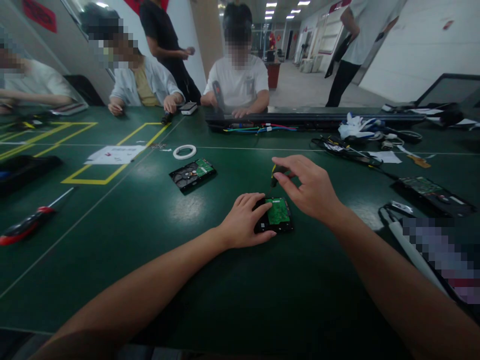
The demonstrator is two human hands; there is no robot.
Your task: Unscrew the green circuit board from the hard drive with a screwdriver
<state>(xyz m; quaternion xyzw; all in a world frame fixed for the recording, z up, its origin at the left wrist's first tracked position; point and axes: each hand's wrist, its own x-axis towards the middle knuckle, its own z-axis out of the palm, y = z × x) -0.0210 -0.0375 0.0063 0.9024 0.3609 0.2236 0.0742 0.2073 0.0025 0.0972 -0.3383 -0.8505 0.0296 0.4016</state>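
A hard drive (279,212) lies on the green tabletop with its green circuit board facing up. My left hand (245,220) grips it from the left, fingers over the far edge and thumb along the near side. Between the fingertips of my right hand (307,185) is a screwdriver (275,175) with a short black and yellow handle. It stands nearly upright, its shaft pointing down at the drive's far edge; whether the tip sits in a screw is too small to tell.
Another hard drive (193,174) and a white ring (184,152) lie farther off. A red-black screwdriver (32,223) is at left, a third drive (431,192) at right. Cables and a white glove (356,127) lie near a long black bar (315,119). Several people are across the table.
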